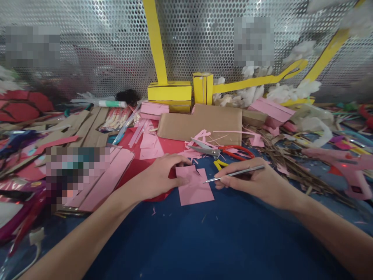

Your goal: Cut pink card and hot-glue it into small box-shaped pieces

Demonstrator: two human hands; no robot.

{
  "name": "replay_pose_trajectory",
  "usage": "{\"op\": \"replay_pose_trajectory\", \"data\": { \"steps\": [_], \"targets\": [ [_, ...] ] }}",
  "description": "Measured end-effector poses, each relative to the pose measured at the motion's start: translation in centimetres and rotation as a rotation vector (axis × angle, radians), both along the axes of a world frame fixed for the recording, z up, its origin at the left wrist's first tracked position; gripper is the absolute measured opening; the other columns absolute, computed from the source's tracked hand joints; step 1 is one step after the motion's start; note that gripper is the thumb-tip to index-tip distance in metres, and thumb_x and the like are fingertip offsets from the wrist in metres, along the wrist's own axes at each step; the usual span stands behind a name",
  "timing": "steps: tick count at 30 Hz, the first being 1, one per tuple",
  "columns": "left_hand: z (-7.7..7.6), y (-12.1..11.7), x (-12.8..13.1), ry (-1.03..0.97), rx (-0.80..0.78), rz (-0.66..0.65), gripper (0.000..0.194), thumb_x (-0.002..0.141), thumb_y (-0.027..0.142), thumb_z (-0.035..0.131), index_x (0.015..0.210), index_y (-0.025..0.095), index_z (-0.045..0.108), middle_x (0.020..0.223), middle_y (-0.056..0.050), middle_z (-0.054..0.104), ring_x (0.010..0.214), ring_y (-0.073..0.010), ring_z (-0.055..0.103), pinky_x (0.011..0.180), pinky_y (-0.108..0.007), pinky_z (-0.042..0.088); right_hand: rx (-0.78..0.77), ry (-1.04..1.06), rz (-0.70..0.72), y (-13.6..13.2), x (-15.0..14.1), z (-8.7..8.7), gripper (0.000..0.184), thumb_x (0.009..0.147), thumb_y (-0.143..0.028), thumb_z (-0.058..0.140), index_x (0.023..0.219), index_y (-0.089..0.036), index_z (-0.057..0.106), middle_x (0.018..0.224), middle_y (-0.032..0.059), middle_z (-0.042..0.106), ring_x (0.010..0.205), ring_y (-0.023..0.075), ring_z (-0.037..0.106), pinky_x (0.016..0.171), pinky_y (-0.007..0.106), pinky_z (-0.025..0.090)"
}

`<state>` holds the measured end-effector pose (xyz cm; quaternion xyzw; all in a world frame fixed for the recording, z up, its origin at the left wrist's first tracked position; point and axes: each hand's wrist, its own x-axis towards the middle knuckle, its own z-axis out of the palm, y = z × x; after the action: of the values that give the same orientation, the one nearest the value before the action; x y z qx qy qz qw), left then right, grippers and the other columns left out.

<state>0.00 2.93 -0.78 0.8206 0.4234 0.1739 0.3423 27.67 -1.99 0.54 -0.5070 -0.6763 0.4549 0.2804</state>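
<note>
A small square of pink paper [194, 193] lies near the middle of the blue table, a notch cut into its top edge. My left hand [163, 175] grips its left side, thumb on top and fingers curled at the upper edge. Between the fingers of my right hand [247, 179] is a slim silver craft knife [239, 172], held like a pen, its pointed tip at the paper's right part. Just beyond the paper lie scissors with red handles [237, 151] and a yellow-handled tool [220, 165], partly hidden by my right hand.
Pink paper scraps [201, 138] and a brown cardboard piece [177, 126] lie behind my hands. Yellow cardboard boxes [169, 93] stand against a perforated metal panel [198, 39]. A pink glue gun [346, 165] sits at right, pink-covered cardboard [107, 179] at left.
</note>
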Motion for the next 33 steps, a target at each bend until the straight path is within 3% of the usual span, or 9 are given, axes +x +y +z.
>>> {"op": "replay_pose_trajectory", "data": {
  "steps": [17,33],
  "targets": [
    [-0.79,0.33,-0.14,0.010,-0.010,0.007,0.043,0.084,0.032,0.074,0.127,0.030,0.067,0.137,-0.003,0.067,0.125,-0.0283,0.062,0.105,-0.043,0.049,-0.016,0.052,-0.025,0.07,0.62,-0.84,0.015,0.089,-0.040,0.074,0.094,-0.029,0.083,0.085,0.0018,0.083,0.082,0.0222,0.080,0.076,0.029,0.066],
    [-0.58,0.30,-0.15,-0.003,-0.005,-0.004,0.043,0.085,0.031,0.073,0.127,0.029,0.068,0.138,-0.002,0.067,0.127,-0.0270,0.062,0.107,-0.041,0.048,-0.045,0.060,-0.075,-0.05,0.92,-0.44,0.025,0.086,-0.043,0.077,0.095,-0.020,0.082,0.084,0.0070,0.083,0.082,0.0242,0.081,0.077,0.029,0.065]
  ]
}}
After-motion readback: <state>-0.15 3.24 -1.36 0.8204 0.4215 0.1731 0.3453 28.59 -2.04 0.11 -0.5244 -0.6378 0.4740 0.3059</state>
